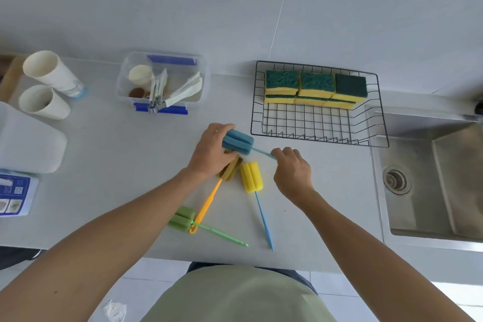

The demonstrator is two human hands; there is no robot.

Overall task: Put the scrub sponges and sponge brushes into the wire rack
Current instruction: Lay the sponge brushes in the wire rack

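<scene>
Both hands hold the blue brush: left hand grips its sponge head, right hand its handle. Its long axis runs ten-to-four; the rack lies at one o'clock, nearer the right hand.

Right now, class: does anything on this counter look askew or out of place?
Mildly: the green sponge brush lies crossed under the orange-handled brush. The scrub sponges sit neatly stacked in the wire rack. Nothing looks spilled or damaged.
</scene>
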